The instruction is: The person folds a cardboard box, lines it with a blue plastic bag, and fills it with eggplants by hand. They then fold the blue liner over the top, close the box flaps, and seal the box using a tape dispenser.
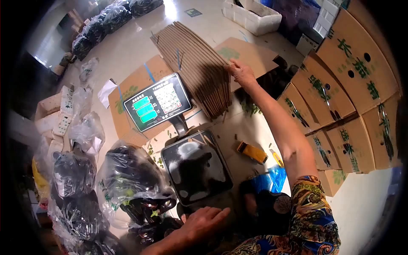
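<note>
Just short of the weighing platform [196,172], the left hand [199,225] lies palm down, fingers loosely spread; whether it touches the edge I cannot tell. Left of it sit plastic bags [131,170] of dark produce. Beyond the platform rises the lit display [146,108]. Farther on, the right hand [243,75] rests bent fingertips against the corner of the cardboard bundle [191,53]; any pinch is unclear. That cardboard is flat, not yet opened out, whereas cartons [327,91] right of the hand already stand formed and stacked.
</note>
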The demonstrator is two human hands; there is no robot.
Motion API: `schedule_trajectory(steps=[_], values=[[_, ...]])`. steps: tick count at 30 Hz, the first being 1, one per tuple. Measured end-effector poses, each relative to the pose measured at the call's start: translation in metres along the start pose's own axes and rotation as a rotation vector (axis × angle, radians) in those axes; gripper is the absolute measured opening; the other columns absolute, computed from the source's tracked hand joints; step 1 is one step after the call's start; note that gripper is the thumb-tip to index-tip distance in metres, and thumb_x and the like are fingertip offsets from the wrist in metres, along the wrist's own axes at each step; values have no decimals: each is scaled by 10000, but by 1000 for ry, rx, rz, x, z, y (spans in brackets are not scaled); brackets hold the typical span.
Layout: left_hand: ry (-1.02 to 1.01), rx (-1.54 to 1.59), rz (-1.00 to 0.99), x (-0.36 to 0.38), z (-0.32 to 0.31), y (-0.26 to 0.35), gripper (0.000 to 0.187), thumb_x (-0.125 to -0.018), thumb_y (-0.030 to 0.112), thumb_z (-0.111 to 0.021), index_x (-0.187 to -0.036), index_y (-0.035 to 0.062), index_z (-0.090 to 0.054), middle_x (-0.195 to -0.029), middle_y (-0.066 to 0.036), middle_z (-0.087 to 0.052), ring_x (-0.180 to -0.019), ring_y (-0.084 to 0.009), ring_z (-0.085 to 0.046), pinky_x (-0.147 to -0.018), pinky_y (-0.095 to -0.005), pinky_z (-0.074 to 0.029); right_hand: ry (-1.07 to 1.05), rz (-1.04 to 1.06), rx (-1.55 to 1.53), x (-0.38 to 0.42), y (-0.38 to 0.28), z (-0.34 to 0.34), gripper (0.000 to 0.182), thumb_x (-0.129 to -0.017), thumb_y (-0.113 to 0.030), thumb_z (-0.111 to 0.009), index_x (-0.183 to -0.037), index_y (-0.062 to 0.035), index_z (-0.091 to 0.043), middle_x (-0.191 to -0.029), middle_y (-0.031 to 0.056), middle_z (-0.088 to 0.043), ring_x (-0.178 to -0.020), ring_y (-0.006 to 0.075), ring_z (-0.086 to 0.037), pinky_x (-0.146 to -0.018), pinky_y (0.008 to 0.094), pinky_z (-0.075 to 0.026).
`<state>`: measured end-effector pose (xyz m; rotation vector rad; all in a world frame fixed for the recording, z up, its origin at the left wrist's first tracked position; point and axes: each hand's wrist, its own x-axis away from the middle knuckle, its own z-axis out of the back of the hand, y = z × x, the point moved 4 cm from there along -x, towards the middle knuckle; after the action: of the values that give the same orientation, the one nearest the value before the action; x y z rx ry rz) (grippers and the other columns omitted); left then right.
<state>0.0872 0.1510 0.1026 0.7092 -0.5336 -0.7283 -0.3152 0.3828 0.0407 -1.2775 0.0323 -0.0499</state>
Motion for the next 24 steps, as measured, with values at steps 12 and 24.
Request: schedule_trajectory(steps=[12,24], values=[[102,101,-6,-6,39,18,428,-842,109,-567,-1257,32,-494,-997,-199,-587,-911,-388,-573,-771,-460,-485,99,-35,16,-22,16,26,330,-900,-336,-567,-1085,-70,-632,-958,84,-630,-875,250,-594,-713,349,-513],[85,115,-46,-7,39,20,421,-840,103,-557,-1248,21,-496,-966,-204,-574,-866,-377,-561,-724,-452,-463,195,468,1101,-6,-34,-9,318,-854,-196,-582,-1107,-18,-508,-962,218,-622,-907,378,-631,-731,465,-524]])
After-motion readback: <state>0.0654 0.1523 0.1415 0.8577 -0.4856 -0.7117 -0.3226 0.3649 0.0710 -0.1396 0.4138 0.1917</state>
